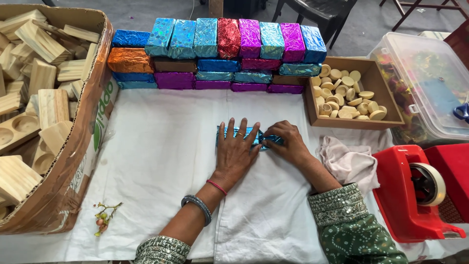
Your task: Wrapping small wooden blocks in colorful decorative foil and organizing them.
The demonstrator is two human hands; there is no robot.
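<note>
White cloth covers the surface (pixel 161 146). Left hand (pixel 235 151) lies flat on the blue foil-wrapped block (pixel 229 134) mid-cloth, while right hand (pixel 288 142) pinches its end fold (pixel 269 141). Thin foil could tear or spring open if either pressure slips.

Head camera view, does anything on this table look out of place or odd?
One thing: a small sprig with berries lies loose on the white cloth beside the cardboard box of wooden blocks, unlike the neatly stacked foil-wrapped blocks.
</note>
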